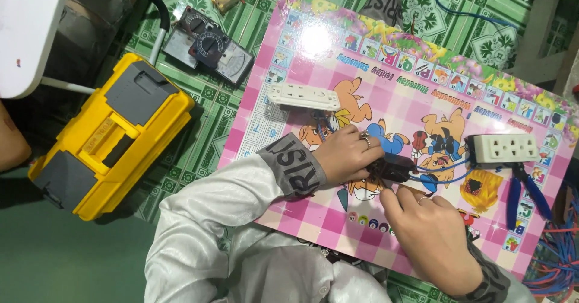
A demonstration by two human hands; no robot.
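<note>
Left hand closed around a small black plastic part; right hand curled, fingertips touching it.

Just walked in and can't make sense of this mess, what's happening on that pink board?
A person sits over a pink cartoon board on the floor. Their left hand grips a small black part, and the right hand touches it from below. Blue wires run from it toward a white socket block. Blue-handled pliers and a yellow toolbox lie untouched.
</note>
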